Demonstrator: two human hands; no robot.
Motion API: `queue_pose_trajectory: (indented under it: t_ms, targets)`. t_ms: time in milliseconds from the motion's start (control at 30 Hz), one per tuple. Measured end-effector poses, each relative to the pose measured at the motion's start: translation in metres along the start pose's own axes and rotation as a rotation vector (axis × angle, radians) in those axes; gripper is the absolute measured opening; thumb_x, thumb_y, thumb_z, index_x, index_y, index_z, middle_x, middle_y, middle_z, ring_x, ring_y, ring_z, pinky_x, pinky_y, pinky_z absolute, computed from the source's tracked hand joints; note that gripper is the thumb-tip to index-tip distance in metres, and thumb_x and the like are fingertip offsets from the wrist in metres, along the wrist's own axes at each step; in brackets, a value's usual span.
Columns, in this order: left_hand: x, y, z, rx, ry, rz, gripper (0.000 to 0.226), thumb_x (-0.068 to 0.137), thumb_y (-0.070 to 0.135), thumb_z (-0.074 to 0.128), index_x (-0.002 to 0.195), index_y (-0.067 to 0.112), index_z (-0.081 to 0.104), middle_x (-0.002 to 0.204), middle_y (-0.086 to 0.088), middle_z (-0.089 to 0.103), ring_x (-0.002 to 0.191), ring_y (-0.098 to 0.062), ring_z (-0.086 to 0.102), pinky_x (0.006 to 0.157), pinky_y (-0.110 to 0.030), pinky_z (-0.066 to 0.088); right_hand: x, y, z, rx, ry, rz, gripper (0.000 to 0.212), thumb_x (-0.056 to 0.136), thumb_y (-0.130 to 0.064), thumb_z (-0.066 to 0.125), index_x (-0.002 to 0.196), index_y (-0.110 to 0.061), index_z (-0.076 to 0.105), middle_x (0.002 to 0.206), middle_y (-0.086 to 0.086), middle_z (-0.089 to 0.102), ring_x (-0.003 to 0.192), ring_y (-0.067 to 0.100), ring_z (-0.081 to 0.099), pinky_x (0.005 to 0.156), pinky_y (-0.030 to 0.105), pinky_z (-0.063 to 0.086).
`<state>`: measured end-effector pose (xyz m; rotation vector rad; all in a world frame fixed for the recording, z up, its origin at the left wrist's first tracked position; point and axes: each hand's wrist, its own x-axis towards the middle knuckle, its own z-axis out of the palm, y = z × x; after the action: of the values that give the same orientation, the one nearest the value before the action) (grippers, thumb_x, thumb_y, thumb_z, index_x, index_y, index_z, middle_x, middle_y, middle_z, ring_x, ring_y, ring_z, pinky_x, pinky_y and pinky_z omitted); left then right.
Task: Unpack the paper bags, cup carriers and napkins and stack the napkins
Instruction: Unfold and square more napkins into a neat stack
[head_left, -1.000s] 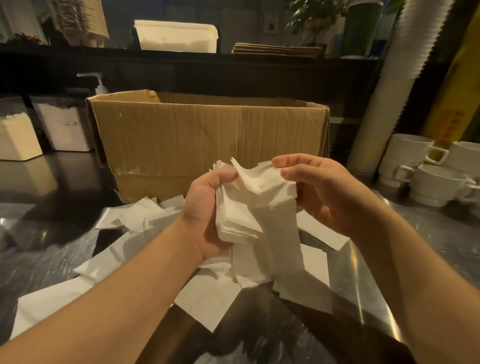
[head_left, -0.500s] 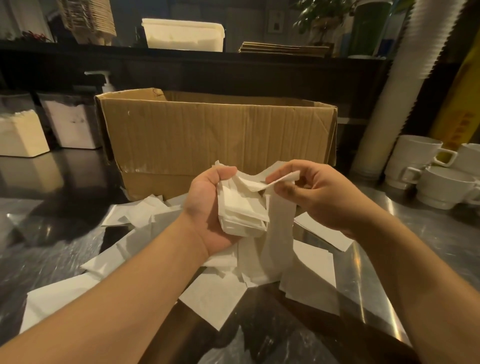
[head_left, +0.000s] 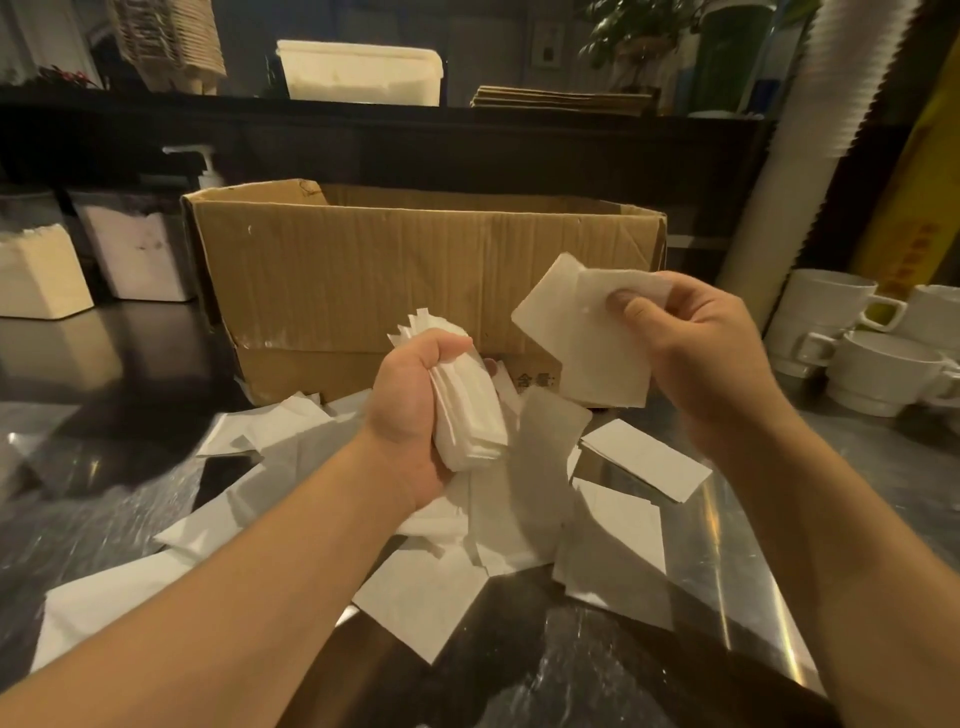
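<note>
The left hand (head_left: 415, 410) grips a stack of napkins (head_left: 467, 410), fingers curled round it, above the table (head_left: 727, 545). The right hand (head_left: 696, 353) pinches a single napkin (head_left: 576, 343) by its upper edge, held up apart from the stack, in front of the cardboard box (head_left: 363, 270). Loose napkins (head_left: 415, 597) lie scattered on the table below both hands. White cups (head_left: 878, 374) stand to the right of the box.
</note>
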<state>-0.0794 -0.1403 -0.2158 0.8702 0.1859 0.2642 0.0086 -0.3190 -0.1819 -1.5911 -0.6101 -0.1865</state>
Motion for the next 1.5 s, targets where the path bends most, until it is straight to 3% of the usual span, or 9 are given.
queue_pose_trajectory:
  t_ms: [100,267,400,700,767,933,1233,1367,1500]
  targets:
    - [0.001,0.001,0.000,0.014,0.031,0.079,0.010,0.087,0.018,0.060,0.086,0.010,0.067,0.082,-0.009,0.065,0.074,-0.026,0.062,0.081,-0.044,0.048,-0.001,-0.010,-0.005,0.309,-0.155,0.205,0.016,0.095,-0.024,0.066,0.111,-0.022,0.068,0.104,-0.005,0.070,0.098,0.023,0.068,0.070,0.036,0.064]
    - [-0.003,0.002,-0.004,-0.070,-0.231,-0.023,0.039,0.087,0.037,0.062,0.109,0.008,0.077,0.116,-0.012,0.067,0.113,-0.037,0.058,0.105,-0.049,0.043,-0.011,-0.017,0.009,0.502,-0.397,0.341,0.030,0.091,-0.023,0.067,0.119,-0.011,0.066,0.097,0.002,0.076,0.089,0.021,0.075,0.065,0.030,0.061]
    - [-0.004,0.000,-0.005,-0.070,-0.387,-0.058,0.085,0.087,0.077,0.049,0.142,0.013,0.058,0.129,-0.020,0.066,0.118,-0.040,0.064,0.105,-0.057,0.048,-0.018,-0.008,0.027,0.375,-0.244,0.347,0.019,0.092,-0.018,0.071,0.108,-0.009,0.069,0.093,0.003,0.078,0.089,0.021,0.077,0.072,0.034,0.063]
    - [0.000,-0.004,-0.006,-0.105,-0.344,-0.116,0.056,0.085,0.020,0.060,0.139,0.001,0.060,0.136,-0.023,0.062,0.120,-0.040,0.061,0.112,-0.058,0.042,-0.015,-0.007,0.022,0.129,-0.280,0.263,0.011,0.097,-0.027,0.066,0.090,-0.018,0.069,0.086,-0.005,0.073,0.094,0.022,0.068,0.083,0.035,0.061]
    - [-0.004,-0.003,-0.003,-0.065,-0.306,-0.105,0.050,0.085,0.022,0.057,0.131,0.003,0.065,0.124,-0.021,0.069,0.107,-0.039,0.067,0.100,-0.054,0.050,-0.010,-0.012,0.011,0.144,-0.323,0.250,0.011,0.098,-0.025,0.063,0.092,-0.017,0.068,0.084,-0.009,0.073,0.089,0.018,0.070,0.074,0.027,0.058]
    - [-0.009,-0.002,-0.001,0.016,-0.399,-0.192,0.057,0.099,0.041,0.051,0.141,0.003,0.061,0.133,-0.019,0.064,0.122,-0.038,0.060,0.116,-0.054,0.037,-0.013,-0.013,0.008,0.037,-0.443,0.195,0.013,0.095,-0.030,0.064,0.099,-0.019,0.070,0.098,-0.001,0.073,0.097,0.020,0.069,0.086,0.033,0.056]
    - [-0.005,-0.008,-0.002,0.013,-0.462,-0.209,0.097,0.091,0.071,0.054,0.155,0.000,0.038,0.145,-0.025,0.046,0.143,-0.049,0.040,0.122,-0.064,0.027,-0.020,-0.007,0.031,-0.041,-0.265,0.224,0.015,0.098,-0.036,0.063,0.100,-0.023,0.070,0.089,-0.003,0.071,0.081,0.016,0.068,0.067,0.027,0.057]
    - [-0.010,-0.003,0.000,-0.024,-0.321,-0.232,0.071,0.090,0.065,0.065,0.129,0.007,0.056,0.115,-0.015,0.065,0.107,-0.034,0.066,0.100,-0.050,0.054,-0.005,-0.006,0.011,-0.104,-0.192,0.306,0.022,0.101,-0.039,0.058,0.099,-0.018,0.066,0.089,0.001,0.065,0.082,0.017,0.060,0.079,0.036,0.053]
    - [-0.011,0.000,0.002,-0.121,-0.193,-0.261,0.070,0.090,0.065,0.066,0.122,0.003,0.057,0.101,-0.016,0.065,0.093,-0.036,0.069,0.088,-0.052,0.061,0.006,0.005,-0.002,-0.666,-0.376,0.321,0.034,0.096,-0.054,0.061,0.113,-0.025,0.058,0.099,-0.008,0.063,0.088,0.009,0.059,0.066,0.024,0.045]
